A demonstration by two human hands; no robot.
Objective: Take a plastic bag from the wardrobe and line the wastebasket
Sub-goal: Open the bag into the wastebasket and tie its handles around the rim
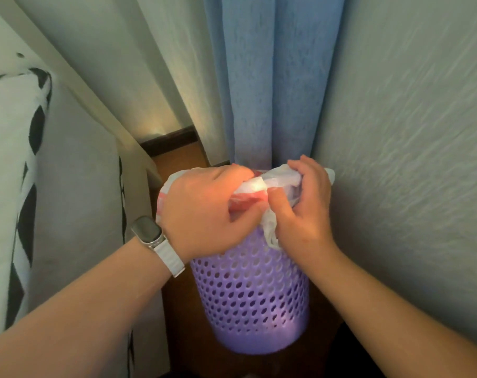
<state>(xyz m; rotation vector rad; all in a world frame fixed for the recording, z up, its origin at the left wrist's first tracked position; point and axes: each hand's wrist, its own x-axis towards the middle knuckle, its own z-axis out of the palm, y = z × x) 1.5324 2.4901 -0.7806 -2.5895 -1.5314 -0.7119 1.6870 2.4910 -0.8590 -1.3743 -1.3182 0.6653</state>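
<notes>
A purple perforated wastebasket [251, 298] stands on the wooden floor between the bed and the wall. A white plastic bag with red print [262, 184] is bunched over its top. My left hand [204, 208], with a watch on the wrist, grips the bag at the basket's left side. My right hand [303, 205] pinches a fold of the bag at the right side, with a strip of plastic hanging down below its thumb. Both hands hide the basket's rim.
A bed with white and black bedding [27, 186] fills the left side. A blue curtain [273, 77] hangs right behind the basket. A textured wall [409, 159] stands close on the right. The floor strip here is narrow.
</notes>
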